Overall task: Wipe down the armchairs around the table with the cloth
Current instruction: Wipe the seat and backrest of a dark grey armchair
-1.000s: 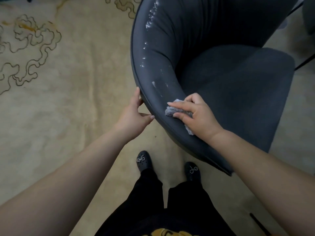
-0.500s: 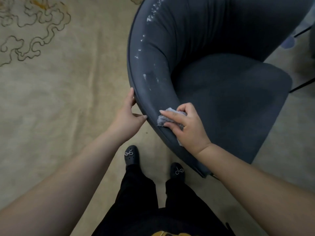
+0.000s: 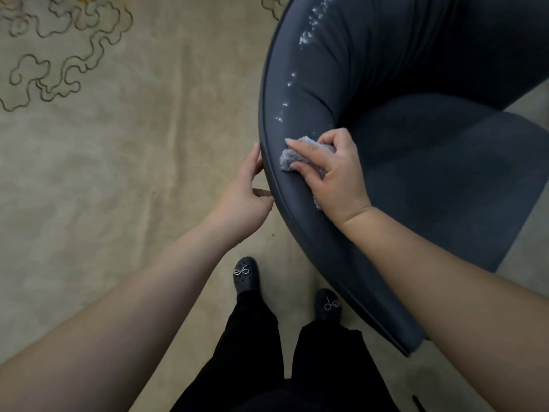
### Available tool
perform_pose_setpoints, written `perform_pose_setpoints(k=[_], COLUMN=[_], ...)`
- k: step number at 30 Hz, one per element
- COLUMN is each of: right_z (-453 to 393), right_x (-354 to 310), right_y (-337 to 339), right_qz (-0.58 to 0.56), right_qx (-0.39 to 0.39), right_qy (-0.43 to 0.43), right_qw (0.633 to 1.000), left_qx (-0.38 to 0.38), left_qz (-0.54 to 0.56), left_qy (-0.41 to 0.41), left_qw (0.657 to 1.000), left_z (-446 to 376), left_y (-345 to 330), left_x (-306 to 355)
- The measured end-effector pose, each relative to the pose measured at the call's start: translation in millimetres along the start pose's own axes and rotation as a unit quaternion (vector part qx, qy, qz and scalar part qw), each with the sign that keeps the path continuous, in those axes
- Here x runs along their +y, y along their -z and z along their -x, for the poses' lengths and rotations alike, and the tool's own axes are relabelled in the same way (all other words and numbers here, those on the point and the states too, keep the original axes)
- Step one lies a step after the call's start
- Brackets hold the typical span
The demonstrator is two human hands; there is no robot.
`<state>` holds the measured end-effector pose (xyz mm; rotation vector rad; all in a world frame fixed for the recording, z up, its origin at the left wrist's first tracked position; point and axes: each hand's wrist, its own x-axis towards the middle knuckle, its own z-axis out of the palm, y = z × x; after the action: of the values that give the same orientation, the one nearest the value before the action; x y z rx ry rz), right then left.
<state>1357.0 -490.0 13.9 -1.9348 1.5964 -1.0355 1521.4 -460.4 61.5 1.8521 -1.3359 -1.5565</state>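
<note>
Left hand [image 3: 242,193], fingers loose and flat against the outer rim of the dark armchair [image 3: 445,188], steadies it while the right hand [image 3: 332,173] presses a bunched grey cloth [image 3: 289,157] under curled fingers on the curved arm-top, white droplets [image 3: 300,58] trailing up-rim ahead.

Armchair [image 3: 297,120]: back rim smooth, leather-like, slight sheen, flecked with white droplets or foam (which one cannot be told); seat matt woven fabric. Cloth [image 3: 292,157]: grey, fluffy, terry-like pile. Carpet [image 3: 118,173]: beige, matt, short-napped, dark outlined scrollwork. Shoes [image 3: 246,275]: black, matt, beaded bows.
</note>
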Motion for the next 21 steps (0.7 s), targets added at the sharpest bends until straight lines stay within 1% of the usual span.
perform_pose_setpoints(k=[4, 8, 11, 15, 17, 21], right_z=[-24.1, -60.2, -106.6, -145.9, -135.5, -66.5], right_x=[-0.4, 0.2, 3.8, 4.7, 1.0, -13.4], right_y=[-7.5, -18.9, -27.1, -27.9, -23.5, -13.4], right_qz=[0.028, 0.056, 0.08, 0.057, 0.035, 0.029], right_qx=[0.014, 0.041, 0.057, 0.037, 0.034, 0.047], right_qy=[0.022, 0.025, 0.0, -0.059, -0.08, -0.081], right_qw=[0.999, 0.997, 0.995, 0.996, 0.996, 0.995], left_qx=[-0.022, -0.073, -0.099, -0.116, -0.123, -0.138], left_qz=[-0.007, -0.035, -0.059, -0.083, -0.088, -0.088], left_qy=[-0.006, -0.04, -0.045, -0.059, -0.066, -0.083], left_qw=[1.0, 0.996, 0.992, 0.988, 0.986, 0.983], left_z=[-24.0, -47.2, -61.1, -70.9, -74.9, -79.5], left_y=[17.7, 32.6, 41.0, 50.3, 55.2, 61.5], left_x=[9.9, 20.5, 27.7, 33.4, 36.1, 40.9])
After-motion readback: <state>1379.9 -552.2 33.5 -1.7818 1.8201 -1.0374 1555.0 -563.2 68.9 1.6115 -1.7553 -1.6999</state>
